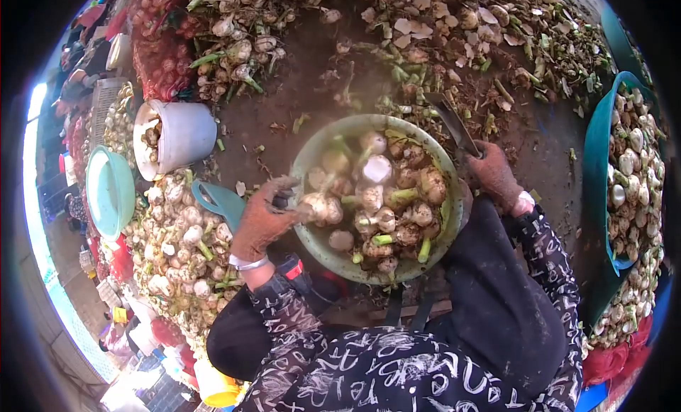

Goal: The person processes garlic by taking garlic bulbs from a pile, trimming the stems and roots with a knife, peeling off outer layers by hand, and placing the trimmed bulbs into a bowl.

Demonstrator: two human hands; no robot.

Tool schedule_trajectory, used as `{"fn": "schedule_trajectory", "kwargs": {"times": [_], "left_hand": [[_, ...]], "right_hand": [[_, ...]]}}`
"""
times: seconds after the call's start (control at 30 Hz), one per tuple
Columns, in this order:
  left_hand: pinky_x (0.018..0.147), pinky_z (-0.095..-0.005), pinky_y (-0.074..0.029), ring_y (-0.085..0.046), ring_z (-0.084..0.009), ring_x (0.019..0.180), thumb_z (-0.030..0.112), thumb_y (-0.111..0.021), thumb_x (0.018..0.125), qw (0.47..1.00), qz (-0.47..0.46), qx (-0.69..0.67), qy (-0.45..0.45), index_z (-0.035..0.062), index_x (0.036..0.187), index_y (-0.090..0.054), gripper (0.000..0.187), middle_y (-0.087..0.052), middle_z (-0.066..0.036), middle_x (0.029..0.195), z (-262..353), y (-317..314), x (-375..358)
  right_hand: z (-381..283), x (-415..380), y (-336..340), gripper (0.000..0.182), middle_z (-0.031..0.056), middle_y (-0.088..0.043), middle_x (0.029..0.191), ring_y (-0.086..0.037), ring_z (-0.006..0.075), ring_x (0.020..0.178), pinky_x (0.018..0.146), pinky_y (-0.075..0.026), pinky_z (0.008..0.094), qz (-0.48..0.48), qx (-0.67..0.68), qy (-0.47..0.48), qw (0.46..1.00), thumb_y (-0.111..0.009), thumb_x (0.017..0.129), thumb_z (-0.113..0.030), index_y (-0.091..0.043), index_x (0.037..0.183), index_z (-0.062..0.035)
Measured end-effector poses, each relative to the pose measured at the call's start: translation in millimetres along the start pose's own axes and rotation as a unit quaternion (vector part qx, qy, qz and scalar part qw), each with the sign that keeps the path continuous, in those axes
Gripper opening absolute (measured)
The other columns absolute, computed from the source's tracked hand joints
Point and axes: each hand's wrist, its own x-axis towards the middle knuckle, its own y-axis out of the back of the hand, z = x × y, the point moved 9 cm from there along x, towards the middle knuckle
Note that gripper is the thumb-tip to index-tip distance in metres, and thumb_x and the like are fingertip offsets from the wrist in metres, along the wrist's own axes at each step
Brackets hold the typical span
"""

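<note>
A pale green basin (303, 236) holds several garlic bulbs (372, 198) with roots and cut green stems, between my knees. My left hand (261, 220), in a soiled orange-brown glove, is at the basin's left rim. Its thumb and fingers are apart, with the thumb tip close by a garlic bulb (324, 209) inside the rim. To the right of the basin, my right hand (494, 174), gloved the same way, is closed round the handle of a knife (454, 123). The dark blade points up and left, over the trimmings beyond the basin.
Trimmed garlic is heaped on the left (188, 235), beside a white bucket (188, 139) lying on its side and a light green bowl (110, 192). On the right stands a teal tub (597, 164) of garlic. Uncut garlic (245, 50), a red mesh sack (157, 50) and trimmings (489, 50) lie ahead.
</note>
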Motion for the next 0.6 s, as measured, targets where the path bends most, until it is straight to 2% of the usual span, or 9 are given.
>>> {"fn": "schedule_trajectory", "kwargs": {"times": [0.1,0.17,0.2,0.3,0.33,0.43,0.47,0.5,0.6], "left_hand": [[0.076,-0.0259,-0.050,-0.060,-0.0126,0.085,0.018,-0.076,0.076,0.996,0.073,-0.014,0.048,0.0046,0.116,-0.057,0.046,-0.064,-0.006,0.105,8.3,9.7,13.2],[0.076,-0.0260,-0.050,-0.060,-0.0117,0.083,0.016,-0.074,0.077,0.987,0.096,0.130,0.002,0.0026,0.113,-0.058,0.042,-0.066,-0.007,0.098,18.4,9.0,30.1],[0.077,-0.0315,-0.050,-0.064,-0.0190,0.086,0.024,-0.075,0.073,0.992,0.090,0.090,-0.025,0.0013,0.106,-0.061,0.042,-0.067,-0.013,0.096,23.4,2.9,39.5],[0.079,-0.0327,-0.050,-0.064,-0.0205,0.088,0.024,-0.075,0.074,0.996,0.083,0.014,-0.039,0.0015,0.107,-0.061,0.043,-0.066,-0.014,0.098,30.4,-7.5,65.5],[0.079,-0.0324,-0.050,-0.064,-0.0230,0.089,0.026,-0.074,0.074,0.994,0.086,0.054,-0.047,0.0006,0.107,-0.060,0.043,-0.066,-0.015,0.098,33.4,-5.9,81.5],[0.079,-0.0308,-0.049,-0.060,-0.0158,0.092,0.027,-0.075,0.075,0.974,0.166,0.131,-0.078,0.0023,0.111,-0.060,0.046,-0.065,-0.009,0.100,40.9,21.2,128.7],[0.080,-0.0342,-0.050,-0.061,-0.0212,0.094,0.033,-0.075,0.074,0.977,0.186,0.062,-0.090,0.0018,0.111,-0.060,0.051,-0.065,-0.011,0.100,50.5,33.0,141.2],[0.080,-0.0342,-0.050,-0.061,-0.0212,0.094,0.033,-0.075,0.074,0.975,0.191,0.062,-0.094,0.0018,0.111,-0.060,0.051,-0.065,-0.011,0.100,49.8,44.4,161.6],[0.082,-0.0376,-0.050,-0.060,-0.0289,0.099,0.040,-0.070,0.077,0.948,0.269,0.170,-0.027,0.0027,0.119,-0.056,0.057,-0.063,-0.016,0.106,26.5,94.4,232.9]], "right_hand": [[-26.8,-10.2,9.7,0.043,0.0258,-0.064,0.099,-0.063,0.0363,0.093,0.085,-0.047,0.0394,-0.015,-0.002,-0.005,1.000,-0.059,0.082,-0.028,-0.061,0.111,0.0043],[-20.8,-10.6,6.1,0.042,0.0258,-0.064,0.097,-0.063,0.0367,0.092,0.084,-0.047,0.0394,-0.010,0.012,-0.010,1.000,-0.058,0.081,-0.027,-0.061,0.110,0.0042],[-17.1,-7.4,5.2,0.041,0.0258,-0.065,0.096,-0.063,0.0370,0.090,0.083,-0.048,0.0395,-0.005,0.025,-0.010,1.000,-0.058,0.081,-0.027,-0.061,0.109,0.0040],[2.2,-0.5,-6.0,0.039,0.0251,-0.065,0.093,-0.063,0.0369,0.087,0.080,-0.048,0.0390,-0.039,0.096,-0.001,0.995,-0.057,0.080,-0.025,-0.062,0.107,0.0030],[-4.4,-1.2,-3.2,0.038,0.0247,-0.065,0.090,-0.064,0.0368,0.087,0.079,-0.048,0.0388,-0.028,0.108,0.010,0.994,-0.058,0.079,-0.025,-0.063,0.105,0.0024],[-5.6,0.2,1.6,0.037,0.0245,-0.065,0.090,-0.064,0.0362,0.088,0.079,-0.049,0.0384,-0.003,0.098,0.033,0.995,-0.058,0.079,-0.024,-0.063,0.104,0.0020],[2.4,0.7,0.4,0.037,0.0244,-0.065,0.089,-0.064,0.0364,0.088,0.079,-0.049,0.0384,-0.012,0.084,-0.007,0.996,-0.058,0.079,-0.024,-0.063,0.105,0.0019],[10.7,1.1,-0.9,0.038,0.0243,-0.065,0.089,-0.064,0.0366,0.088,0.079,-0.049,0.0385,-0.021,0.070,-0.049,0.996,-0.058,0.079,-0.025,-0.063,0.105,0.0019],[16.0,5.5,-0.8,0.039,0.0246,-0.065,0.092,-0.063,0.0371,0.091,0.081,-0.048,0.0395,-0.036,0.055,-0.086,0.994,-0.059,0.079,-0.024,-0.063,0.106,0.0028]]}}
